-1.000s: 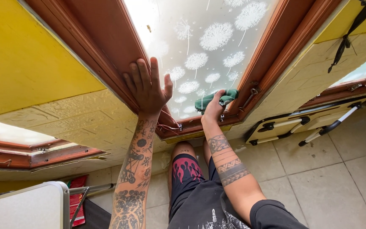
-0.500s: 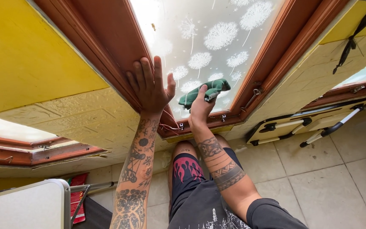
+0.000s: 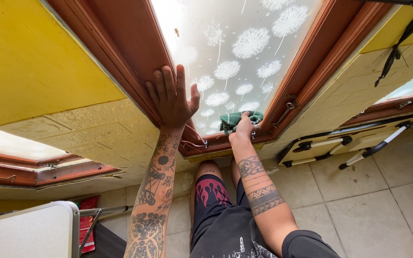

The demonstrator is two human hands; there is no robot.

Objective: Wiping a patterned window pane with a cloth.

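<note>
Frosted window glass in brown wooden frame, left hand flat and open on frame, right hand closed around green cloth against glass, lever handle just beside cloth

Tattooed forearms, black sleeve, flame-print black shorts

**Backlit window seen through a wide-angle head camera**

Daylight enters through the frosted pane, which glares to near white at its upper left. The wooden frame and yellow wall are evenly lit, with soft shadows. Straight edges bow toward the borders; focus appears sharp throughout, possibly softer at the corners.
</note>
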